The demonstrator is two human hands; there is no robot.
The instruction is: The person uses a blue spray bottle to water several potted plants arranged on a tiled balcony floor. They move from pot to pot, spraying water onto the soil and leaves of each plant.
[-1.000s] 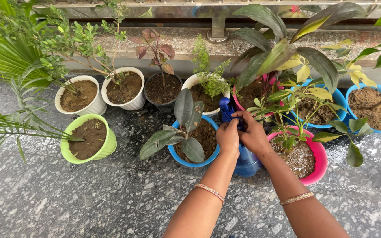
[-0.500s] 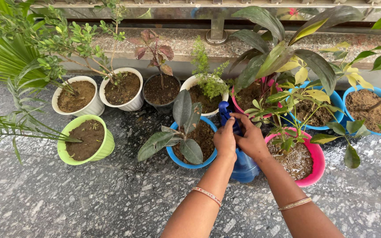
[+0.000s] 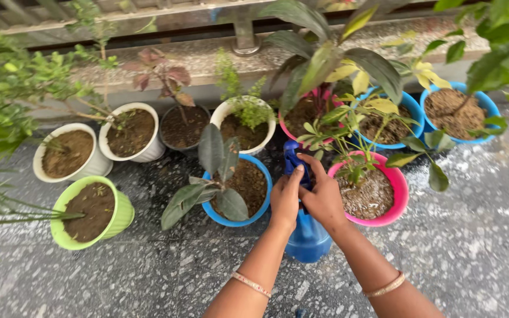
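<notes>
We have both hands on the top of the blue spray bottle (image 3: pixel 308 235), which stands upright on the speckled stone floor (image 3: pixel 478 235) directly under our palms. Our left hand (image 3: pixel 286 197) is curled against the left side of the bottle's blue pump head (image 3: pixel 293 158), and our right hand (image 3: pixel 323 197) wraps over it from the right, fingers closed round the neck. Whether we are tightening, loosening or pumping it, we cannot tell.

As to progress, we judge the work at the bottle's head to be in hand and not finished: the bottle is not lifted and its nozzle is not aimed at any plant. The floor around the pots looks dark and wet in patches.

Just left of our left hand sits the blue pot (image 3: pixel 238 219) with the broad-leaved plant; just right of our right hand is the pink pot (image 3: pixel 397 203). Farther left of our left hand stands the green pot (image 3: pixel 120 219), and beyond our fingertips runs the row of white pots (image 3: pixel 148 154).
</notes>
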